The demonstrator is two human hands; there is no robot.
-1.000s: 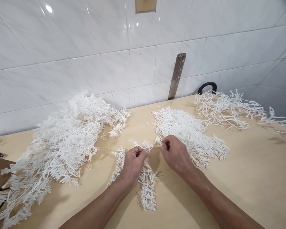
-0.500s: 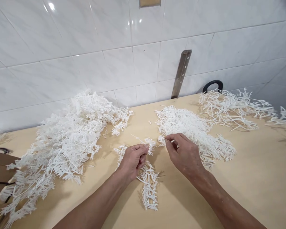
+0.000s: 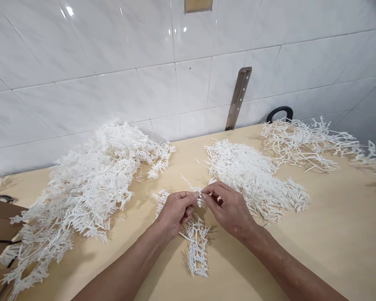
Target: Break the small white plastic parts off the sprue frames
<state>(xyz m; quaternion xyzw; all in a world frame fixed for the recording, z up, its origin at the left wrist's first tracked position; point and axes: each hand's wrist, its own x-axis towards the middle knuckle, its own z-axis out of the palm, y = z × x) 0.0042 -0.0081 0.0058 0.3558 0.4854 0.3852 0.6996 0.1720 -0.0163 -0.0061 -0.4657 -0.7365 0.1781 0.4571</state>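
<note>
My left hand is closed in a pinch on a thin white branched plastic piece, whose stem sticks up past the fingertips. The fingertips of my right hand meet it there, pinched at the same piece; the exact grip point is partly hidden. Beneath the hands, a strip of white branched plastic lies on the table, and part of it is covered by my left hand. To the right rests a heap of small white sprigs. A larger tangled heap of white branched plastic spreads out on the left.
Bare white branching stems lie at the back right, by a black ring-shaped object. A metal bracket stands against the tiled wall. At the left edge is a brown cardboard box on the wooden table.
My right hand has moved left from the edge of the right heap to my left fingertips. My left hand has stayed nearly in place, and the held stem has tilted slightly.
</note>
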